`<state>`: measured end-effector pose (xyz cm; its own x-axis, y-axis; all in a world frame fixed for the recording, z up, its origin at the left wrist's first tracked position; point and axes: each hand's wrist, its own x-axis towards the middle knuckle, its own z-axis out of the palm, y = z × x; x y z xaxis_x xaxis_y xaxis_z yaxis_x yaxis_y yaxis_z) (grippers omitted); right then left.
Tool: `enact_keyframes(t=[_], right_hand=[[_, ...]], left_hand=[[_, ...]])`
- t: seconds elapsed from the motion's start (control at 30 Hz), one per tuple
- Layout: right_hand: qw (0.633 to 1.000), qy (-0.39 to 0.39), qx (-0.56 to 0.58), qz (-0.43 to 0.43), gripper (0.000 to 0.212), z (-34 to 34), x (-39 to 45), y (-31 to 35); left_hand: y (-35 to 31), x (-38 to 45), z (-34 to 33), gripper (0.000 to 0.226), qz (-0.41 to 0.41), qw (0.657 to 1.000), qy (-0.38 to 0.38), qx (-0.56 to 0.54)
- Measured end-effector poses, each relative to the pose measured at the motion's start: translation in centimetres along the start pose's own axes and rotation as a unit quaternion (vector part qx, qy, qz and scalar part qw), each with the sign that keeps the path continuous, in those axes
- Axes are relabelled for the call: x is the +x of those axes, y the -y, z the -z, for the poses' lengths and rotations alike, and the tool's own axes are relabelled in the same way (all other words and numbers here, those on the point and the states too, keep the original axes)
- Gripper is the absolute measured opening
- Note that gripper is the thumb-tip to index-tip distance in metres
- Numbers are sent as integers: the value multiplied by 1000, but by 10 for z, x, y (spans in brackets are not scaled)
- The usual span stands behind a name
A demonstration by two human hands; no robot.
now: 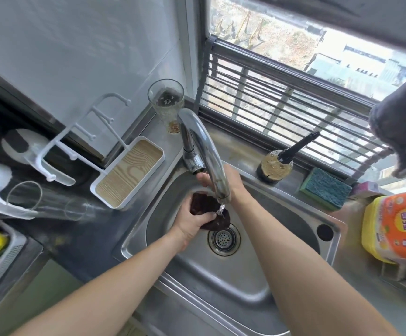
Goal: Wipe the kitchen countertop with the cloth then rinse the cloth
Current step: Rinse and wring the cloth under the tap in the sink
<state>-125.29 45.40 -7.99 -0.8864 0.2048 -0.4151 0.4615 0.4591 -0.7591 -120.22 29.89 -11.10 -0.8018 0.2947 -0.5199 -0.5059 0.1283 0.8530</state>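
Note:
A dark brown cloth (210, 209), bunched up, hangs over the steel sink (265, 270) under the chrome tap (204, 146). A thin stream of water (221, 210) falls from the spout onto it. My left hand (190, 221) grips the cloth from the left. My right hand (231, 183) is behind the spout, partly hidden by it, fingers reaching toward the tap's base; whether it touches the cloth I cannot tell. The dark countertop (76, 241) lies left of the sink.
A white wood-look tray (127, 170) and a lying glass (44, 202) sit left of the sink. A tall glass (167, 105), a dark bottle (277, 163), a sponge (324, 187) and a yellow detergent jug (395, 229) stand along the window ledge.

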Motion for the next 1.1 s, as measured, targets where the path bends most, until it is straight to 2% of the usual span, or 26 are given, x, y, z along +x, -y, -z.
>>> enact_keyframes(t=[0.13, 0.2, 0.3, 0.33, 0.4, 0.5, 0.57, 0.63, 0.67, 0.8, 0.9, 1.0, 1.1], right_hand=[[999, 34, 17, -18, 33, -8, -13, -14], [996, 50, 60, -44, 27, -13, -28, -32], [978, 82, 153, -117, 35, -12, -54, -57], [967, 86, 200, -129, 31, -12, -61, -64], [957, 49, 260, -123, 23, -16, -72, -72], [959, -64, 257, -100, 30, -30, -82, -75], [960, -99, 247, -81, 35, -43, -88, -69], [974, -111, 188, -56, 38, -57, -96, -64], [980, -112, 154, -50, 38, -64, -99, -61], [976, -159, 132, -63, 27, -83, -99, -49], [966, -214, 122, -79, 39, -86, -93, -46], [961, -230, 117, -95, 45, -83, -93, -42], [963, -228, 107, -96, 40, -82, -93, -40]], left_hand=[[-3, -6, -1, 51, -16, 1000, -4, 14], [-3, -7, 0, 48, -27, 999, -4, 30], [-1, -7, 2, 48, -35, 998, -6, 47], [-1, -7, 1, 50, -39, 998, -5, 55], [2, -7, 2, 52, -45, 995, -7, 85], [6, -5, 1, 46, -23, 990, -13, 139], [9, -2, -3, 33, 6, 991, -41, 127], [7, -1, -11, 14, 37, 993, -65, 87], [5, -2, -16, 13, 52, 994, -75, 52], [1, -7, -28, 44, 126, 981, -115, -92], [0, -5, -29, 64, 122, 985, -112, -46], [0, -1, -26, 65, 124, 986, -108, 19], [3, 4, -19, 60, 99, 988, -86, 86]])
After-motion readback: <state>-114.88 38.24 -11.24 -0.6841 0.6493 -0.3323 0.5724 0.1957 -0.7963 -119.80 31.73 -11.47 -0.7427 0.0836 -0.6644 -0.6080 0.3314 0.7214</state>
